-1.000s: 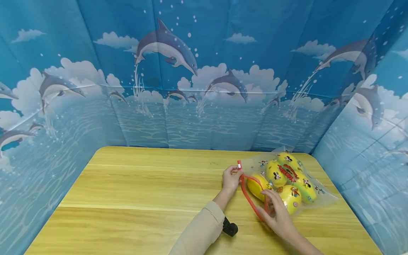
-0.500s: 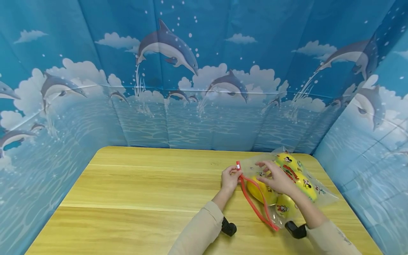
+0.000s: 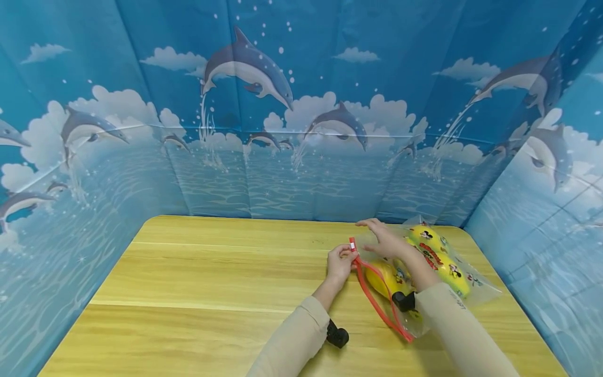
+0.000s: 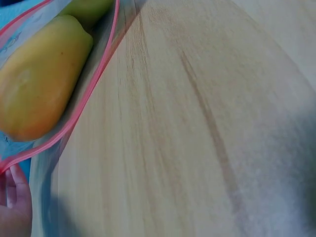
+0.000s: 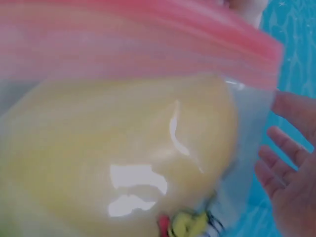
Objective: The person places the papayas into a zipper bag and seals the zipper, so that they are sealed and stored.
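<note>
A clear zip bag [image 3: 480, 297] with cartoon prints and a red zip edge lies on the right of the table. Inside are several yellow-green fruits that look like papayas [image 3: 379, 280], [image 4: 42, 79]. My left hand [image 3: 339, 266] pinches the far end of the red zip edge [image 4: 94, 84], whose mouth gapes. Over the far side of the bag is my right hand [image 3: 387, 243], its fingers spread and holding nothing. The right wrist view shows that hand [image 5: 296, 177] beside the bag's corner, with a yellow fruit [image 5: 123, 143] behind the plastic.
The wooden table [image 3: 202, 283] extends to the left. A blue dolphin-print curtain [image 3: 282, 173] hangs along its back and sides. Each wrist carries a black camera; the left one [image 3: 337, 335] is close to the tabletop.
My right hand has left the near end of the zip edge and moved across the bag to its far side. My left hand keeps its pinch at the same spot.
</note>
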The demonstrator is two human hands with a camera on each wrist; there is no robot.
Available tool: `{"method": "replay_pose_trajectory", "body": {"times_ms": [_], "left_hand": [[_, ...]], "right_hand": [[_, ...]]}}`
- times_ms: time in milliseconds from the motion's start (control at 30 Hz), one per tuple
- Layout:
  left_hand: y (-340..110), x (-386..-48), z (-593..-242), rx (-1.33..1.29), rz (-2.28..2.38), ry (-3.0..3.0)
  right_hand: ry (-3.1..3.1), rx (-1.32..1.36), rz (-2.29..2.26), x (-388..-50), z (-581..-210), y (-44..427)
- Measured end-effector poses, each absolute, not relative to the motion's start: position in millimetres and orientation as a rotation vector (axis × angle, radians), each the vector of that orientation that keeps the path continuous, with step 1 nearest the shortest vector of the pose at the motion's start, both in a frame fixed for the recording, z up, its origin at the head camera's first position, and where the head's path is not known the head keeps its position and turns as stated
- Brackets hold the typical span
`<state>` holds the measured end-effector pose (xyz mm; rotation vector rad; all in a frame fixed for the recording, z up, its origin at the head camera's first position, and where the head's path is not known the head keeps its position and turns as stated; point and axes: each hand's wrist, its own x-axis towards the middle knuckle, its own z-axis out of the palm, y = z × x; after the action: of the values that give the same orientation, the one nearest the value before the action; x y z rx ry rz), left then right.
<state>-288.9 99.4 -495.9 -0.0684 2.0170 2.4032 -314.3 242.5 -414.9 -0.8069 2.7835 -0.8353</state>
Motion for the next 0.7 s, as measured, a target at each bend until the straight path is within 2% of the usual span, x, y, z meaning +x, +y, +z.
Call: {"method": "replay_pose_trajectory", "body": {"times_ms": [233, 700], "left_hand": [[99.8, -290.9, -496.8, -0.067, 2.402, 2.017], [97.8, -289.3, -494.8, -0.017, 2.412, 2.055]], "right_hand": [[2.723, -0.884, -0.878, -326.5, -427.1, 234.6], [2.703, -0.730, -1.141, -327.8, -442.8, 230.0]]}}
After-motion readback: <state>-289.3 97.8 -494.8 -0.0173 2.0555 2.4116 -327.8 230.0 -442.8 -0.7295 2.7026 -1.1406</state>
